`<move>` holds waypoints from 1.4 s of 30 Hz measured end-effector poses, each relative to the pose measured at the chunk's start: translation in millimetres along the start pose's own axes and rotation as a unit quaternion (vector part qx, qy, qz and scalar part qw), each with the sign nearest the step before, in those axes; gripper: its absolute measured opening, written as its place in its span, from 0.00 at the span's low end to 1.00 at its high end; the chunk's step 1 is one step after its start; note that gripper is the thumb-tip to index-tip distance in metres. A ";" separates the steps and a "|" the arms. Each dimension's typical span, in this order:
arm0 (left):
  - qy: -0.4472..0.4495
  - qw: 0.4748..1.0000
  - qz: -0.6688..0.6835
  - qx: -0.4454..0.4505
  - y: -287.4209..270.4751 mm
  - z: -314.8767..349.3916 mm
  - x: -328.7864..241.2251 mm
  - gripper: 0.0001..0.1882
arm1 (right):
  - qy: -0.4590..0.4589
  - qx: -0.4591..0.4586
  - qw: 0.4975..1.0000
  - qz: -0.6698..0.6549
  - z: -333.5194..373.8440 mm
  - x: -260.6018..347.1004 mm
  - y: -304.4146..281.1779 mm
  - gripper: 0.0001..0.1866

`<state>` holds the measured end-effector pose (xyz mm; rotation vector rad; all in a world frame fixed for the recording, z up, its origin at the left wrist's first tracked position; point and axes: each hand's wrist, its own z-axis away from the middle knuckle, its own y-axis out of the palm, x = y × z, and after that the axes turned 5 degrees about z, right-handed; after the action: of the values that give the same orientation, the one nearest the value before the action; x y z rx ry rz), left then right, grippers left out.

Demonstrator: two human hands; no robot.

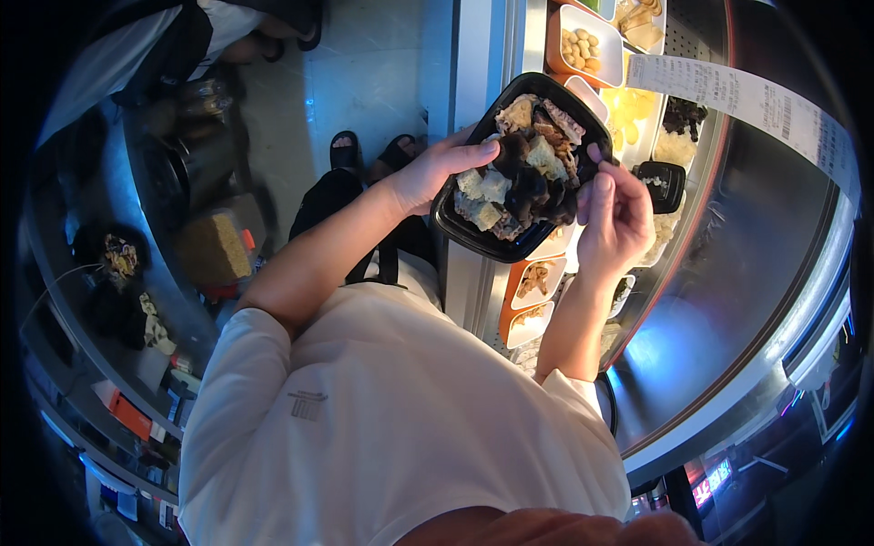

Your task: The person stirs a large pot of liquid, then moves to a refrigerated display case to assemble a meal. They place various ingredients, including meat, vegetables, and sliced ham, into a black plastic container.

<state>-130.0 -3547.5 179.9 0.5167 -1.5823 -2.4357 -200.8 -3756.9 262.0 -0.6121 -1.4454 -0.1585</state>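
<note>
A black plastic food container [452, 235], tilted slightly, is held up over the edge of a food counter. Inside it lie honeycomb tripe-like pieces [487, 188], dark wood ear fungus [533, 196] and some brownish meat-like slices [551, 127]. My left hand [432, 173] grips the container from its left side, thumb over the rim and the other fingers hidden beneath. At the right rim is my right hand [619, 218], its fingers bent together in a pinch. Whatever sits between those fingertips is hidden.
Orange-and-white trays of ingredients line the counter, one with round yellowish balls [583, 50]. A smaller black container [663, 187] sits beyond my right hand. A long paper receipt [728, 86] crosses the right side. Someone's sandaled feet [344, 150] and a grain-filled tub [214, 246] are left.
</note>
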 end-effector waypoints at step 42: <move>-0.036 0.995 0.059 0.067 90.6 36.4 -56.5 0.38 | 0.210 0.149 0.962 -0.088 46.6 88.3 -17.0 0.02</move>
<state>-94.8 -3534.7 286.3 0.3497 -1.7617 -2.2972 -236.7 -3726.0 351.5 -0.1858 -1.0793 -0.1933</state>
